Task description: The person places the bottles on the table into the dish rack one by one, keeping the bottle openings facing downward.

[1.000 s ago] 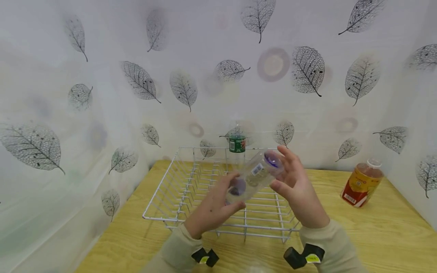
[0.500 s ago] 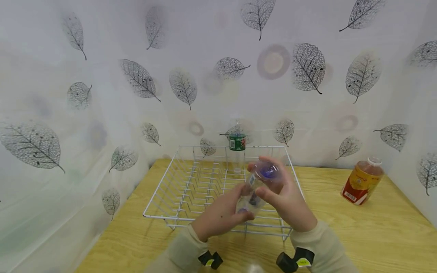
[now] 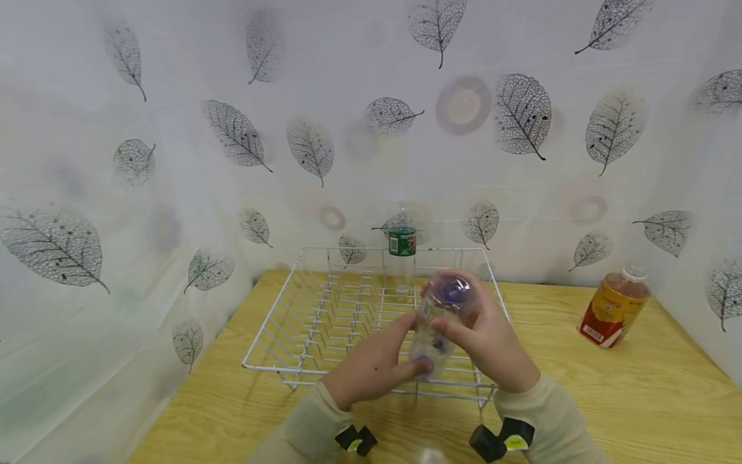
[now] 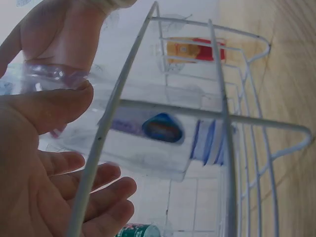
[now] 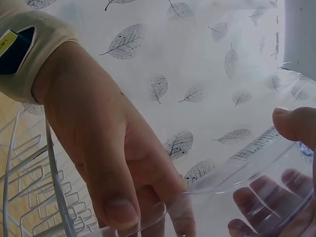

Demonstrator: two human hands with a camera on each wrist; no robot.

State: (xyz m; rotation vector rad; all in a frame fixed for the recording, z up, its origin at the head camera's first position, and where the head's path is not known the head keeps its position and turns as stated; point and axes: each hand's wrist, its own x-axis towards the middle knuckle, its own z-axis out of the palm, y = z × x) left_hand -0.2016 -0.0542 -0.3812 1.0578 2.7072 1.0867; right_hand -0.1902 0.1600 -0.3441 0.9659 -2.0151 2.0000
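Observation:
A clear plastic bottle [image 3: 453, 290] is held upside down, slightly tilted, over the right part of a white wire dish rack [image 3: 272, 370]. Its base faces up, and the ringed blue-and-white neck end [image 4: 210, 140] points down in the left wrist view. My right hand [image 3: 493, 338] grips the upper part near the base, thumb in front. Lower down, my left hand [image 3: 371, 364] holds the bottle between its thumb and fingers. The right wrist view shows the left thumb [image 5: 121, 213] on the near side and my right fingers [image 5: 271, 197] through the clear wall.
An upright clear bottle with a green label [image 3: 402, 242] stands in the rack's back. To the right, a bottle with a red-and-yellow label [image 3: 614, 309] stands on the wooden table [image 3: 649, 386]. Leaf-patterned sheeting [image 3: 371, 174] encloses the back and sides.
The bottle has swung from a rightward slant to nearly vertical, base up. My right hand has moved left and closed around it; my left hand has shifted slightly right.

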